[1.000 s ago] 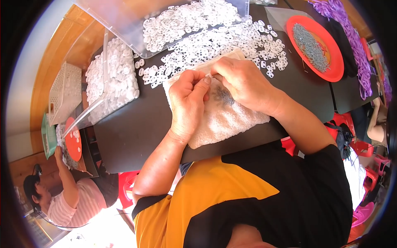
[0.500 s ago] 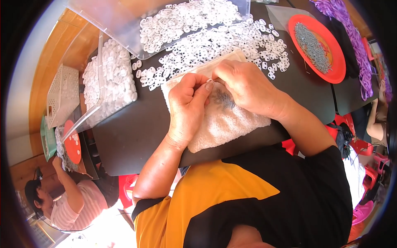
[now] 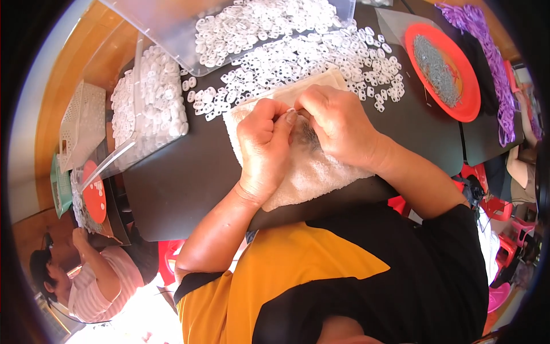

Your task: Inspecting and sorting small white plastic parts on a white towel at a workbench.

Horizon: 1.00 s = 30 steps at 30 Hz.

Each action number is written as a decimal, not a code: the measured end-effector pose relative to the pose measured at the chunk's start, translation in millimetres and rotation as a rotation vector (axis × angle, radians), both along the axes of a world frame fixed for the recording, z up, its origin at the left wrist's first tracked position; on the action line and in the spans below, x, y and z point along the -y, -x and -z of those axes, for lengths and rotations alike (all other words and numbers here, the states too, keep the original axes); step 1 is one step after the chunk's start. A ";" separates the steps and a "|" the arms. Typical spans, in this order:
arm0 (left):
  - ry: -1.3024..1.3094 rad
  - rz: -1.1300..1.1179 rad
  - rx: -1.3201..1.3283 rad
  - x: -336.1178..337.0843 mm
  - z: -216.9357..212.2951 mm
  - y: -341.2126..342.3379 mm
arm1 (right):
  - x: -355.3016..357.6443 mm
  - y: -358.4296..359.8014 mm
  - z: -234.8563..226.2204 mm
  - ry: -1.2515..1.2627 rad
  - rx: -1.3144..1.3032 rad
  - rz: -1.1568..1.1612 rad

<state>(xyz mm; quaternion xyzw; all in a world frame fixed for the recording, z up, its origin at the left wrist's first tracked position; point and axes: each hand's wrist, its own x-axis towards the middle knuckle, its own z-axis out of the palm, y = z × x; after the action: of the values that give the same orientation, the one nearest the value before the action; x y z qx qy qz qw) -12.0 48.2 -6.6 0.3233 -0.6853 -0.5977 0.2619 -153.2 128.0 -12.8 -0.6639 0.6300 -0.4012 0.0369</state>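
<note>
Over a folded beige towel (image 3: 292, 192) my two hands meet fingertip to fingertip. My left hand (image 3: 262, 137) is closed, its thumb and forefinger pinching a small white plastic piece (image 3: 291, 110) of which only an edge shows. Right against it, my right hand (image 3: 341, 129) is also closed in a pinch; its curled fingers hide whatever is in them. Between the hands, a small heap of grey screws (image 3: 309, 137) lies on the towel, partly covered by my right hand. Beyond the towel spreads a layer of loose white oval pieces (image 3: 309, 60) with holes.
A clear bin (image 3: 197, 70) of white pieces lies at the back, another clear bin (image 3: 137, 123) at the left. At the right stand a red plate (image 3: 471, 109) of grey screws and purple ribbons (image 3: 504, 109). A person (image 3: 103, 281) works at the lower left.
The view has shifted slightly. Both hands stay together over the towel in the same pinch, with only a slight shift of the right fingers; the white piece stays at the left fingertips.
</note>
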 end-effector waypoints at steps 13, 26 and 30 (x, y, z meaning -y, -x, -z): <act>0.018 0.010 -0.075 4.8 9.9 -2.3 | 1.7 11.8 -26.8 -0.215 0.213 0.099; -0.269 -0.028 -0.269 9.3 1.0 -1.4 | 73.4 53.1 -11.9 -0.216 -0.542 0.152; -0.247 -0.026 -0.247 6.6 -1.8 -3.2 | 43.7 84.2 -28.8 -0.134 -0.365 0.218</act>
<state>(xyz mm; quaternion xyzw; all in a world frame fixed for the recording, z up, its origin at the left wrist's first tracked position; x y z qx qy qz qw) -8.8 41.7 -4.9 0.2861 -0.5649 -0.7092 0.3100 -237.4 84.3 15.9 -0.6495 0.7195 -0.2335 -0.0773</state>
